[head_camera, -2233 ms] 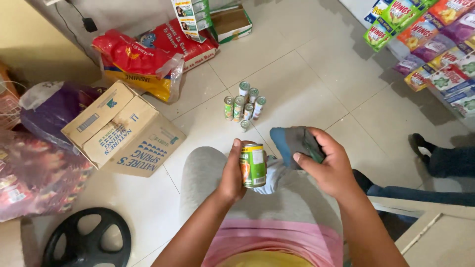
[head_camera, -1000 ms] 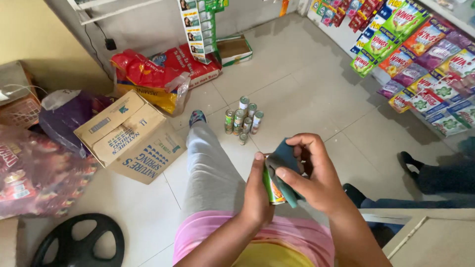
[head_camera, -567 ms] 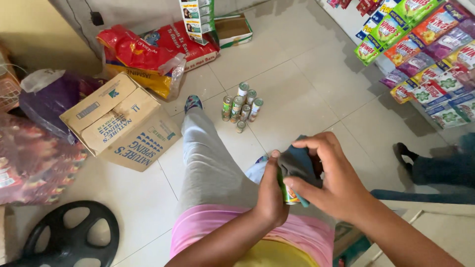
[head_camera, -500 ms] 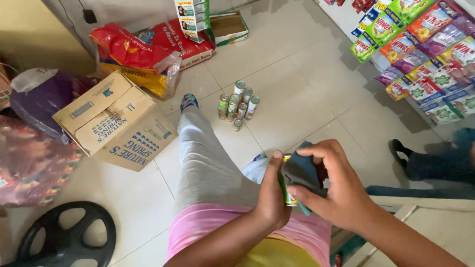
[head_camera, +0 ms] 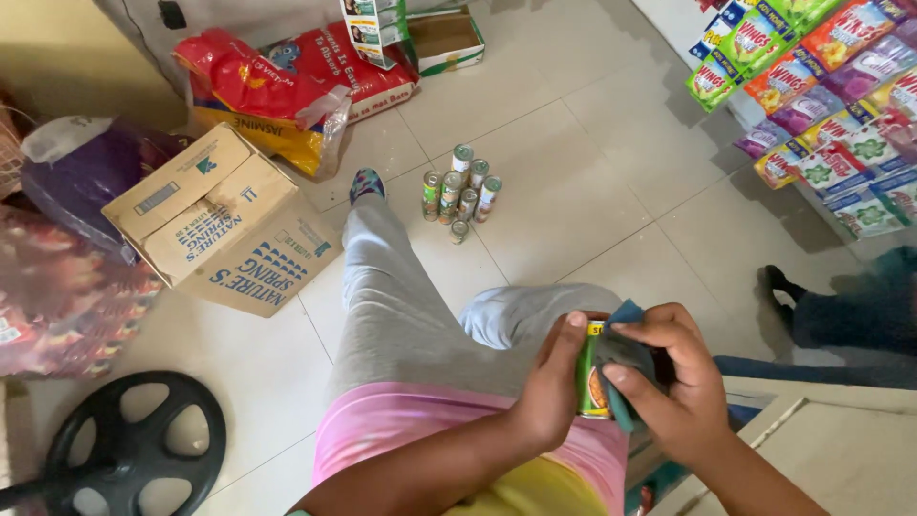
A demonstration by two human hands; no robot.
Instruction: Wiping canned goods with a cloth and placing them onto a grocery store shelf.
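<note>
Left hand (head_camera: 554, 387) wrapped around green can (head_camera: 589, 377); right hand (head_camera: 673, 382) pressing dark cloth (head_camera: 626, 349) against can, fingers curled, cloth pinched.

I am seated in a small grocery shop. Evidence: racks of bright snack packets (head_camera: 821, 86) hang along the wall to my right; sacks of rice (head_camera: 287, 86) and a cardboard shipping carton (head_camera: 220, 220) rest on the tiled floor (head_camera: 592, 143); small tins (head_camera: 458, 191) stand grouped beside my foot.
</note>
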